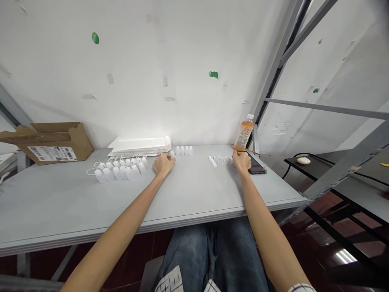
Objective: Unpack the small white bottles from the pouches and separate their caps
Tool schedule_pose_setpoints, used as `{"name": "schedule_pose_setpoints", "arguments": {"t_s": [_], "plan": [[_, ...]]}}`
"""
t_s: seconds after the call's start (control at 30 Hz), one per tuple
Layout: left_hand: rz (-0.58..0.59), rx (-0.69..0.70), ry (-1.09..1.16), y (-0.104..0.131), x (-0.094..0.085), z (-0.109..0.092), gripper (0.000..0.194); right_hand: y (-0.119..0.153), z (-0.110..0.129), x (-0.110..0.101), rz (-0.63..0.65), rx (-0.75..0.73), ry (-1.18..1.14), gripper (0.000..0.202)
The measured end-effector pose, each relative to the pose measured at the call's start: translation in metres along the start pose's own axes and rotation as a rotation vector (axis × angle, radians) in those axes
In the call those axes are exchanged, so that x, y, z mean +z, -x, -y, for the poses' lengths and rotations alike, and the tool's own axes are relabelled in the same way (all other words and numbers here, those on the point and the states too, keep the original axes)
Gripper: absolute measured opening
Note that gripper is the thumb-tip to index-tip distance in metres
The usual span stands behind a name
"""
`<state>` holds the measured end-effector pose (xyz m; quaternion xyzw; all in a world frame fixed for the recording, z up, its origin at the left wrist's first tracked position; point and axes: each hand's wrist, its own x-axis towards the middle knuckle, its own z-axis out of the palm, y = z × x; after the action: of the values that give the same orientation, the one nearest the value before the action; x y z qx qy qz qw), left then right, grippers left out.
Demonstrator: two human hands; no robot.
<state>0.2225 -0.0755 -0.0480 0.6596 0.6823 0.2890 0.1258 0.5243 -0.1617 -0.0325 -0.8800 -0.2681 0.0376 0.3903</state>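
My left hand point(164, 164) is closed, its fingertips on a small white plastic bottle point(172, 154) at the end of a short row of bottles point(186, 151). To its left stand several small white bottles point(120, 172) fitted with caps and loop straps. On the right, my right hand point(242, 161) is pinched on a small white cap point(231, 160), partly hidden by the fingers. Beside it lies a little group of white caps with thin straps point(214, 161). Just right of that hand rests a dark phone point(257, 165).
An orange drink bottle point(244, 134) stands behind my right hand. White flat packets point(139, 144) are stacked by the wall, and an open cardboard box point(56, 142) sits at the left. Metal shelf posts rise on the right. The grey table point(194, 194) ends before my lap.
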Motion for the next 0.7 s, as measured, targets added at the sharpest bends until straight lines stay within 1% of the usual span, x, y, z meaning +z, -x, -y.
{"name": "schedule_pose_setpoints", "arguments": {"t_s": [0.2,0.4,0.57,0.7], "plan": [[-0.005,0.005,-0.055,-0.009,0.003,-0.004,0.017,-0.003,-0.001,0.002,-0.005,-0.001,-0.038,0.034],[-0.014,-0.015,-0.084,-0.021,0.01,-0.01,0.018,-0.002,0.0,0.001,0.008,-0.007,-0.016,0.032],[-0.008,-0.002,-0.115,-0.025,0.014,-0.01,0.017,0.0,0.002,-0.001,0.029,-0.01,-0.003,0.033],[0.018,-0.01,-0.121,-0.026,0.013,-0.011,0.018,0.002,0.004,-0.001,0.04,-0.013,0.023,0.032]]}}
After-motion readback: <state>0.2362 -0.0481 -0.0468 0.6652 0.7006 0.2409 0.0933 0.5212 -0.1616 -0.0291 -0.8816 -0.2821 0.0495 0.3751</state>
